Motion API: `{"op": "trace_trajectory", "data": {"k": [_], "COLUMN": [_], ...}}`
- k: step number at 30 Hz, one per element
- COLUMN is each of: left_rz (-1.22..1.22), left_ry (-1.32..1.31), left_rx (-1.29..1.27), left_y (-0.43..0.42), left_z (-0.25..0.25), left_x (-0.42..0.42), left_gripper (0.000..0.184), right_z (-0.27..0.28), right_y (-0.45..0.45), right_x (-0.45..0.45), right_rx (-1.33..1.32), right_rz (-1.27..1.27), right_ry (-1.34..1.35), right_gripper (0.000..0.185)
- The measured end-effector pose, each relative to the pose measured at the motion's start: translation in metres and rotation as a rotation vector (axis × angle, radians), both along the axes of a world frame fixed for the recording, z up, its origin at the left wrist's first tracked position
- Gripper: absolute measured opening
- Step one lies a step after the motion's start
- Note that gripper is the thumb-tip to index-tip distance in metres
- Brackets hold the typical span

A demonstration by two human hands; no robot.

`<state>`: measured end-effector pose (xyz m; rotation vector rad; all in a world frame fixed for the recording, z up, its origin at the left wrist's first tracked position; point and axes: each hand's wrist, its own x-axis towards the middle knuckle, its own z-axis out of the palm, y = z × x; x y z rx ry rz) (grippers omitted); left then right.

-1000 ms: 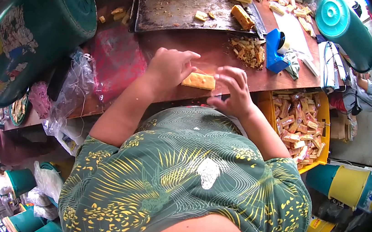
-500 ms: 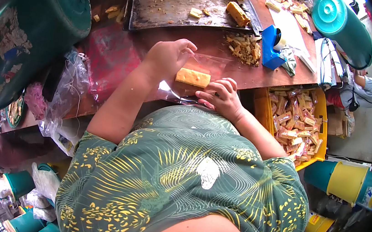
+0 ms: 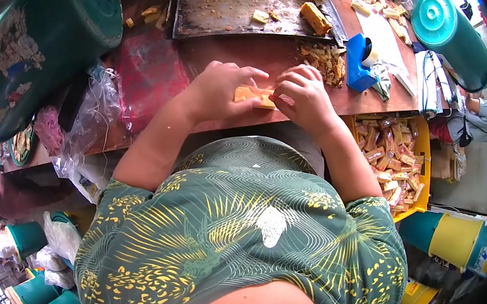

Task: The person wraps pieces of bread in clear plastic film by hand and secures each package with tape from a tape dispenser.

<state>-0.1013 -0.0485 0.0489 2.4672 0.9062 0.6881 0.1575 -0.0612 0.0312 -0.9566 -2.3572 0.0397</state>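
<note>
A yellow baked bar is held lengthwise close to the near edge of the worktop, between the two hands, and is partly covered by them. From the left, the bar is straddled by the left hand: its thumb is laid along the near side, while the index finger is stretched out above the far side, apart from the thumb. At the bar's right end, the fingers of the right hand are curled and bunched together; whether either hand is clamped on the bar or on film cannot be told.

Beyond the hands, a bare strip of worktop is left before the front rim of the dark baking tray, on which an upright-edged loose bar is placed near the right rim. To the far right of that strip, room is cut short by a heap of crumbs, with a blue tape dispenser set just beside it. On the left, the open surface is bounded by red-tinted plastic sheets, by which the left forearm is closely neighboured. Past the worktop's near edge on the right, a yellow crate is filled with wrapped bars; its left side is passed closely by the right forearm.
</note>
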Motion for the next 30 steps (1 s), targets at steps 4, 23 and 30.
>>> {"op": "trace_trajectory", "data": {"k": [4, 23, 30], "left_rz": [0.119, 0.397, 0.193], "left_ry": [0.139, -0.398, -0.441], "left_rx": [0.153, -0.585, -0.802], "left_y": [-0.002, -0.007, 0.005], "left_z": [-0.015, -0.067, -0.073], "left_x": [0.008, -0.023, -0.036], "left_gripper": [0.044, 0.034, 0.017], "right_z": [-0.013, -0.056, -0.06], "right_y": [-0.003, -0.003, 0.0], "right_x": [-0.002, 0.008, 0.009], "right_rx": [-0.318, -1.038, -1.017], "right_rz": [-0.035, -0.215, -0.237], "right_ry": [0.205, 0.774, 0.638], "right_gripper": [0.025, 0.014, 0.008]}}
